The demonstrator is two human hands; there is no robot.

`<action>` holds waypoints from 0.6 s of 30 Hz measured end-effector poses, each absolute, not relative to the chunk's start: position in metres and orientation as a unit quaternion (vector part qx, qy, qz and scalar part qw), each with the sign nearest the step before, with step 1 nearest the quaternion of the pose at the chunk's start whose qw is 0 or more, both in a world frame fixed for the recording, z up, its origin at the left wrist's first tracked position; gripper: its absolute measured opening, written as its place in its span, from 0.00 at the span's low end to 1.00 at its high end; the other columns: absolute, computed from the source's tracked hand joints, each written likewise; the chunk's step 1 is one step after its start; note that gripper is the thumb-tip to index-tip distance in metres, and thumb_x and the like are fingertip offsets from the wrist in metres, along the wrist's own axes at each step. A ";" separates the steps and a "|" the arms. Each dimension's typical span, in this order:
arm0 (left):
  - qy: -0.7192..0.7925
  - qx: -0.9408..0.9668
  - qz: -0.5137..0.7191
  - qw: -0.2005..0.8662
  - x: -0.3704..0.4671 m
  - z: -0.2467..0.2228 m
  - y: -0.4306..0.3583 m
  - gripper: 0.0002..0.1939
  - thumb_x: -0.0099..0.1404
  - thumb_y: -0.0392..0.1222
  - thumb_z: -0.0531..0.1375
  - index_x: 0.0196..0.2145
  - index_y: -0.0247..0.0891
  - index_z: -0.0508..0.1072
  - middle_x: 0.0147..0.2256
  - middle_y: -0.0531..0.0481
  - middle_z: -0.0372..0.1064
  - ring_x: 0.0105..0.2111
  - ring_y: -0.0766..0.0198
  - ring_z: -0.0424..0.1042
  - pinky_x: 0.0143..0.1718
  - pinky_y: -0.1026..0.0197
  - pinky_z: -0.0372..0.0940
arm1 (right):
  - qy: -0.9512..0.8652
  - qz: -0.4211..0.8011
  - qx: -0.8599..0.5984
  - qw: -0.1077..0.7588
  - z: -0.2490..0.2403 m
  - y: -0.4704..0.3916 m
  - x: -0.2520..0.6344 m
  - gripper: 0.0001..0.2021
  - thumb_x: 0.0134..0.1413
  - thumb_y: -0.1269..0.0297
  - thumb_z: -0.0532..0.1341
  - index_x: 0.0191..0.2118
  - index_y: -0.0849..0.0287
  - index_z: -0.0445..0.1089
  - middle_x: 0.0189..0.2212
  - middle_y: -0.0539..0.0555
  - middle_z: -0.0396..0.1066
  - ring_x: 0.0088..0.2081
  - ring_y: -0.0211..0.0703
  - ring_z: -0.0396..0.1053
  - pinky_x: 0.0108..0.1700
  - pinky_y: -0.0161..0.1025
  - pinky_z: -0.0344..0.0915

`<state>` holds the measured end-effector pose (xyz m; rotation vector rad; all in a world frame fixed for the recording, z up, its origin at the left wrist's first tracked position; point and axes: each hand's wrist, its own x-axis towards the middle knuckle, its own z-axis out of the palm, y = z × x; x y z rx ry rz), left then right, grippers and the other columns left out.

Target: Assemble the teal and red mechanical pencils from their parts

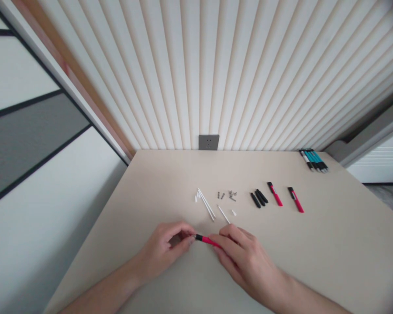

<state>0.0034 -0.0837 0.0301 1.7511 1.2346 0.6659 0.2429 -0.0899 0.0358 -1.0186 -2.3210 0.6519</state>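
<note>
The right hand [240, 257] is grasping the red pen barrel [209, 240] above the near part of the surface [170, 183], its grip closed around the red part. The left hand [170, 244] is pinching the pen's metal tip [194, 236] between thumb and fingers. Beyond the hands, white refills [207, 205] and small springs [231, 195] are lying near the middle; black grip sleeves [259, 198] are lying farther right.
</note>
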 end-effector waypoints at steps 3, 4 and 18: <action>0.495 0.694 0.283 0.440 0.002 0.026 -0.085 0.08 0.64 0.44 0.59 0.36 0.43 0.77 0.26 0.54 0.74 0.25 0.67 0.70 0.28 0.68 0.63 | -0.857 0.252 -0.369 0.257 0.035 -0.090 0.242 0.17 0.61 0.69 0.54 0.53 0.49 0.66 0.36 0.55 0.68 0.35 0.43 0.70 0.38 0.41 0.71; 0.492 0.694 0.289 0.439 0.001 0.024 -0.085 0.08 0.64 0.43 0.59 0.37 0.44 0.78 0.25 0.54 0.74 0.24 0.68 0.70 0.27 0.68 0.63 | -0.856 0.254 -0.368 0.259 0.035 -0.090 0.242 0.17 0.61 0.69 0.54 0.54 0.48 0.65 0.36 0.55 0.68 0.35 0.43 0.69 0.38 0.42 0.71; 0.460 0.685 0.326 0.462 0.003 0.026 -0.086 0.10 0.63 0.44 0.60 0.41 0.44 0.79 0.24 0.51 0.74 0.24 0.66 0.70 0.26 0.67 0.64 | -0.863 0.234 -0.361 0.265 0.036 -0.090 0.243 0.17 0.60 0.69 0.55 0.54 0.49 0.66 0.35 0.55 0.69 0.33 0.42 0.69 0.37 0.40 0.70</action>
